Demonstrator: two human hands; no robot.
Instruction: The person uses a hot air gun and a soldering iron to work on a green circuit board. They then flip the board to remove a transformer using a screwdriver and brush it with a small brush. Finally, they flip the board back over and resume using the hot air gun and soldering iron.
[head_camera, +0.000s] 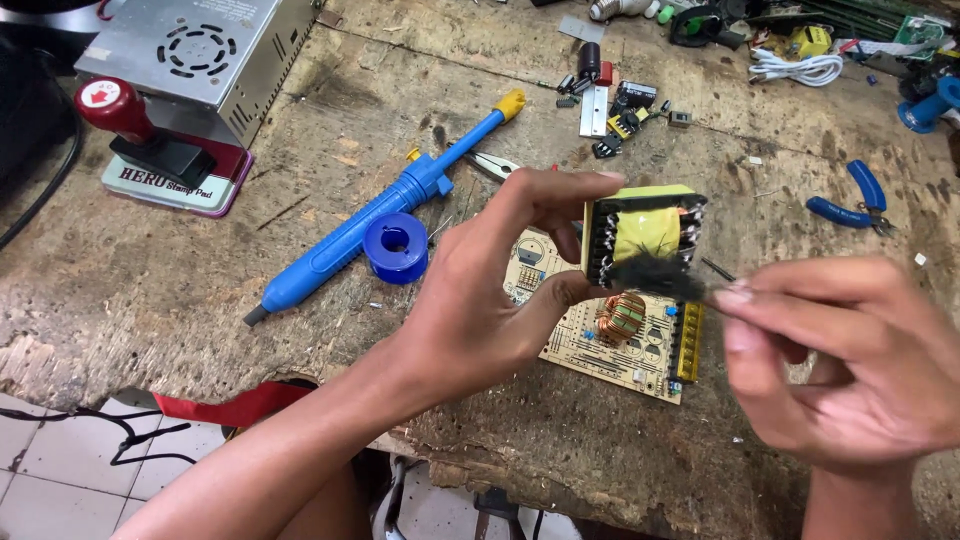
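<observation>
Right hand (840, 365) pinching a blurred dark brush (655, 277), bristles against a yellow-taped transformer (645, 235). Left hand (490, 290) clamping that transformer between thumb and fingers. Just under both grips: tan circuit board (600, 345). Left of them: blue solder spool (396, 246), desoldering pump (380, 215).

I see a rough, scarred wooden bench (200, 290), matt and stained. The transformer (645, 235) in my left hand (480, 300) shows glossy yellow tape over dull black plastic. My right hand (840, 360) holds a brush (655, 277) with dark, soft bristles. The circuit board (620, 335) looks matt tan, its coil (622, 318) shiny copper wire. The desoldering pump (370, 215) is smooth blue plastic; the power supply case (200, 50) is perforated grey metal.
</observation>
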